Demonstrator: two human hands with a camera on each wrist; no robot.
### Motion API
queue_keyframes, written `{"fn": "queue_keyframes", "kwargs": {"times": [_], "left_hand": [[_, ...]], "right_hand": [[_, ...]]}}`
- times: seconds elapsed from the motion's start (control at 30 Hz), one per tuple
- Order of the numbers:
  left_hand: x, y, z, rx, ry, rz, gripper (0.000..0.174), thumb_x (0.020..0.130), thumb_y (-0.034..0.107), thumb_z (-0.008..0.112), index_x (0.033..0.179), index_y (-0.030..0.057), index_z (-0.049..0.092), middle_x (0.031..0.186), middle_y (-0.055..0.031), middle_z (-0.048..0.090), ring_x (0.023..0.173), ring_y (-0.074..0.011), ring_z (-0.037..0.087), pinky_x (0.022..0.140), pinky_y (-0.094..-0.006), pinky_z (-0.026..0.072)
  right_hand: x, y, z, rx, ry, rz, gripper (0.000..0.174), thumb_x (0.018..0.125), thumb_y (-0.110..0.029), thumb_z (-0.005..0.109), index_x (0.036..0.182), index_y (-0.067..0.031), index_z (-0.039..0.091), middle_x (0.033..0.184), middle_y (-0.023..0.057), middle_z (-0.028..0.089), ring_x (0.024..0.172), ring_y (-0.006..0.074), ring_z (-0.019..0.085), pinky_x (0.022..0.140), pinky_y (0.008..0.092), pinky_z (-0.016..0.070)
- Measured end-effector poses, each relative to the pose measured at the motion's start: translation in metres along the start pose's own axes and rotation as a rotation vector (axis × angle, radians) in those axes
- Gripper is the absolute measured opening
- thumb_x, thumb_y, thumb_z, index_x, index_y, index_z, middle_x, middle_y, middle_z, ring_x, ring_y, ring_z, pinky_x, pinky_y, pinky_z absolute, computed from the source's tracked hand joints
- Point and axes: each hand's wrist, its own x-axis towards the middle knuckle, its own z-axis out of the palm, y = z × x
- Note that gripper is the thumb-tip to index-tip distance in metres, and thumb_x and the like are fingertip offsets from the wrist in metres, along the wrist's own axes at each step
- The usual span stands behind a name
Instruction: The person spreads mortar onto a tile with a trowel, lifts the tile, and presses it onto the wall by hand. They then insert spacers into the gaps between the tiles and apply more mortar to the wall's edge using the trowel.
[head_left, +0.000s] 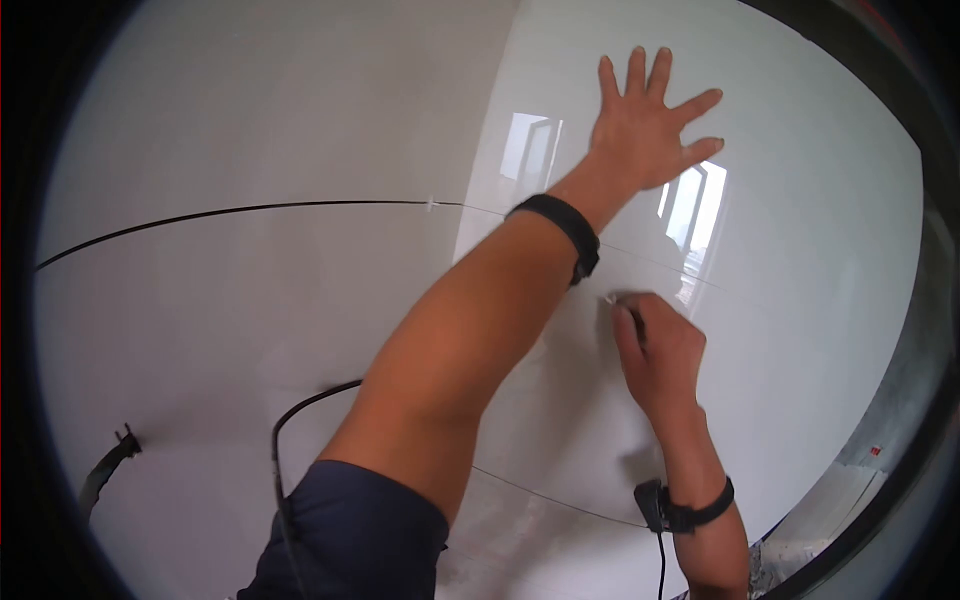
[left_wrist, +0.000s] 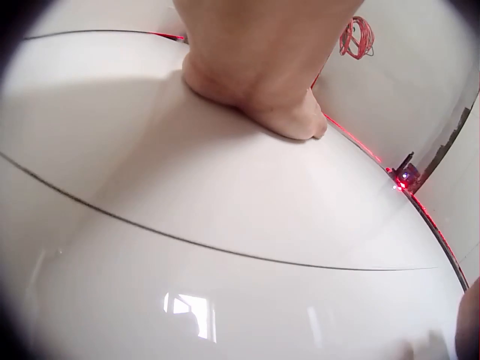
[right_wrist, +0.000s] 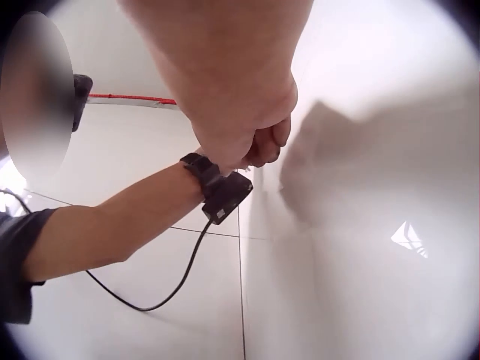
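My left hand (head_left: 650, 120) lies flat with spread fingers on a glossy white wall tile (head_left: 800, 250), and in the left wrist view the heel of the palm (left_wrist: 255, 82) presses on that tile (left_wrist: 225, 195). Lower down, my right hand (head_left: 655, 345) is curled with its fingertips at the thin joint line that crosses the tile face. It pinches a small white piece (head_left: 609, 298) right at that joint. From the right wrist, the right hand (right_wrist: 251, 135) shows as a loose fist close to the wall; the piece itself is hidden there.
A dark joint (head_left: 250, 210) runs across the left wall, with a small white spacer (head_left: 430, 203) at the corner. A red laser line (left_wrist: 352, 139) crosses the tiles, near a red wire coil (left_wrist: 358, 37) and a small device (left_wrist: 405, 174). A black cable (head_left: 290, 420) hangs by my left arm.
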Motion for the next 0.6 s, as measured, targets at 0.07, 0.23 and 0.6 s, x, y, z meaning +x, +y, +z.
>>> {"fn": "queue_keyframes", "kwargs": {"times": [0.07,0.23,0.6], "left_hand": [[0.006,-0.005,0.005,0.009,0.044,0.021,0.064,0.092,0.070,0.038,0.149,0.0417,0.037,0.159,-0.0217,0.021,0.147,-0.0444,0.015,0.115,-0.0660,0.0058],[0.012,-0.003,-0.035,-0.005,-0.200,0.040,0.066,0.096,0.063,0.037,0.152,0.0293,0.035,0.158,-0.0264,0.022,0.146,-0.0451,0.019,0.114,-0.0669,0.0113],[0.033,-0.015,-0.017,-0.051,-0.163,0.123,0.064,0.096,0.061,0.037,0.152,0.0297,0.036,0.157,-0.0275,0.023,0.145,-0.0463,0.020,0.115,-0.0658,0.0113]], "right_hand": [[0.015,0.004,0.010,-0.062,0.011,-0.031,0.005,0.086,-0.011,0.066,0.086,-0.0074,0.062,0.075,0.0096,0.064,0.062,0.0307,0.061,0.055,0.0389,0.0463],[0.026,0.007,0.023,-0.122,0.043,-0.090,0.012,0.087,-0.013,0.064,0.080,-0.0065,0.058,0.069,0.0080,0.060,0.059,0.0292,0.060,0.053,0.0381,0.0459],[0.068,0.018,0.041,-0.297,-0.041,-0.227,0.009,0.078,-0.002,0.060,0.075,-0.0036,0.053,0.066,0.0111,0.058,0.057,0.0309,0.060,0.049,0.0407,0.0455]]}}
